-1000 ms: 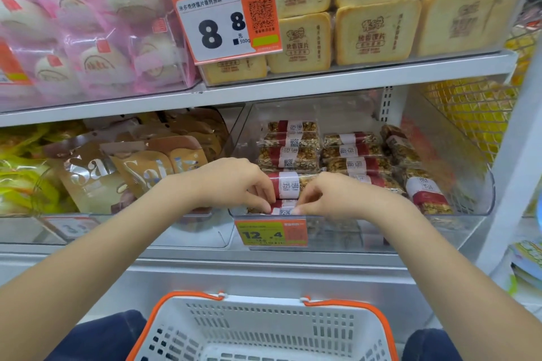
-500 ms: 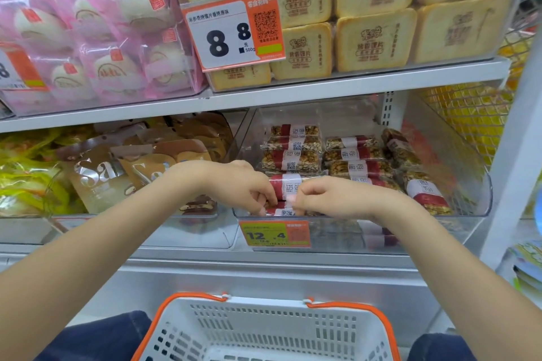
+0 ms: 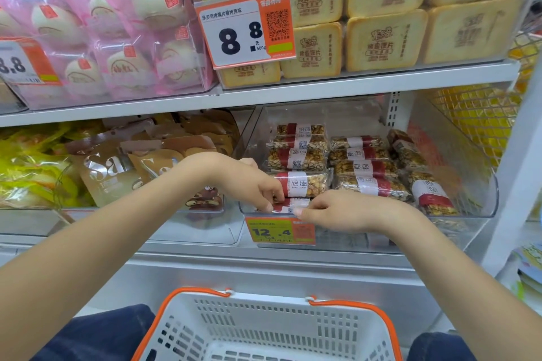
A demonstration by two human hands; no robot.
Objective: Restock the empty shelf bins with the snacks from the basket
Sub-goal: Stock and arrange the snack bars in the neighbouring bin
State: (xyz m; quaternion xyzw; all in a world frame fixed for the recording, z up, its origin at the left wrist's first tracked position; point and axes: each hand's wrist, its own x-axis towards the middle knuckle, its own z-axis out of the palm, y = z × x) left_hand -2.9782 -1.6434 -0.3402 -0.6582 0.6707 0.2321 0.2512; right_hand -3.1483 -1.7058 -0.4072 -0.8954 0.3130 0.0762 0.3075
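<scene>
A clear shelf bin (image 3: pixel 481 182) on the lower shelf holds several nut bars in red-and-white wrappers (image 3: pixel 363 168), stacked in rows. At the bin's front left corner lies one nut bar (image 3: pixel 290 204), and both hands are on it. My left hand (image 3: pixel 252 182) pinches its left end with curled fingers. My right hand (image 3: pixel 337 211) pinches its right end at the bin's front rim. A white basket with orange handles (image 3: pixel 264 328) sits below, in front of me; the part in view shows no snacks.
An orange price tag reading 12.4 (image 3: pixel 280 231) hangs on the bin's front. To the left, a bin holds brown snack pouches (image 3: pixel 117 167) and yellow packets (image 3: pixel 26 167). The upper shelf carries pink bun packs (image 3: pixel 117 32), toast-slice packs (image 3: pixel 381 17) and an 8.8 tag (image 3: pixel 243 29).
Both hands have stayed on the front nut bar, shifting it slightly lower toward the bin's front rim. The view has tilted a little.
</scene>
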